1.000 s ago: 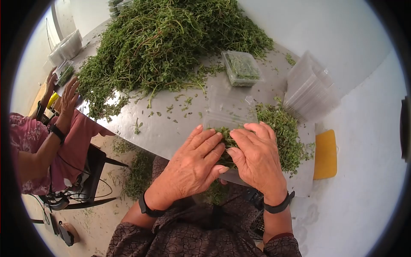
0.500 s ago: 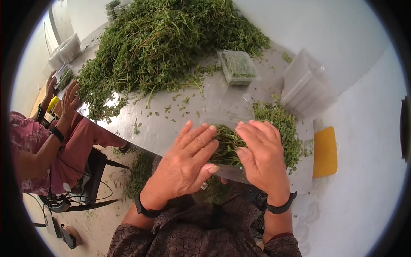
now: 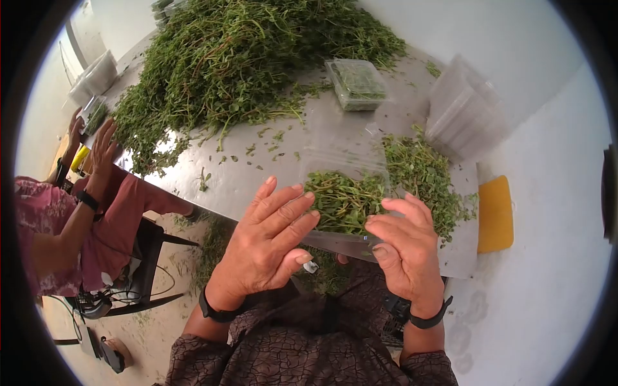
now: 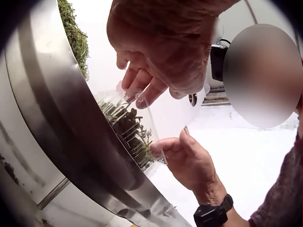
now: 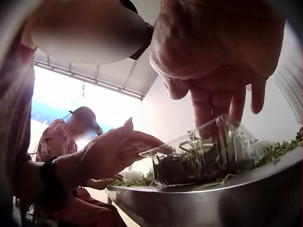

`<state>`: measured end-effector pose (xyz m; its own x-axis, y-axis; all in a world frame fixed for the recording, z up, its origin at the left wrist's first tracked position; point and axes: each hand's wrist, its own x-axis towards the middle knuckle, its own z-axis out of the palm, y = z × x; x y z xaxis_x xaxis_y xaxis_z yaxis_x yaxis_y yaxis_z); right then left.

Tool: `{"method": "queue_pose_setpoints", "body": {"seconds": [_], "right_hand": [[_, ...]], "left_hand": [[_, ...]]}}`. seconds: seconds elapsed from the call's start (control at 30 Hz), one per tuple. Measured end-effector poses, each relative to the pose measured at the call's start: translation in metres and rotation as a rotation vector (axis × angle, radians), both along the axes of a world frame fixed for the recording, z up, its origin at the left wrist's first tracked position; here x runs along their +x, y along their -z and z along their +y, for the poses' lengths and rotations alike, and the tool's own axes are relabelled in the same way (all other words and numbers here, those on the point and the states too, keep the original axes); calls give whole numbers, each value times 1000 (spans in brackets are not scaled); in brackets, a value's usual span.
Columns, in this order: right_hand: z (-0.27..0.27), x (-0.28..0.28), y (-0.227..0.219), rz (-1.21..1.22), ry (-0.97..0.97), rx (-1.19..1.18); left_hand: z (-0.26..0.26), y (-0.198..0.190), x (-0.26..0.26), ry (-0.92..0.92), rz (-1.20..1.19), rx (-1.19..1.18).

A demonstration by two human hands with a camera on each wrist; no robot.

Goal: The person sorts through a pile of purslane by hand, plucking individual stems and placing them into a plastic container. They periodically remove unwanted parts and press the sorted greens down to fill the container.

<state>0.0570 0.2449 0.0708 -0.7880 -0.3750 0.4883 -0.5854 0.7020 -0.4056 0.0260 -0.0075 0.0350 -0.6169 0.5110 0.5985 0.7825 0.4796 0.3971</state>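
Note:
A clear plastic clamshell box stands at the table's near edge, filled with leafy green stems. Its transparent lid is folded back, away from the person. My left hand is at the box's left side, fingers spread and thumb apart, holding nothing. On the other side, my right hand has its fingertips right at the box's rim, fingers slightly bent and not gripping. In the right wrist view, the right hand's fingers point down over the box wall.
Loose greens lie right of the box. A large heap of greens covers the far table, beside a closed filled box. Stacked empty boxes lean at the right. Another person's hands are at the left edge.
Both hands have drawn apart from over the greens, the left toward the left and the right toward the right. The greens in the box now show between them.

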Motion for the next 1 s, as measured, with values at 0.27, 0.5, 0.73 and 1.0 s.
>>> {"method": "queue_pose_setpoints", "body": {"seconds": [0.27,0.5,0.73,1.0], "right_hand": [[-3,-1,3,-6,11,73],[18,0,-9,174,129,24],[54,-9,-30,126,317,72],[35,-43,-48,2,228,-4]], "left_hand": [[10,-8,-1,6,-19,-61],[-3,2,-2,-68,52,63],[-15,22,-12,-226,8,312],[-6,5,-6,-49,-278,346]]}}
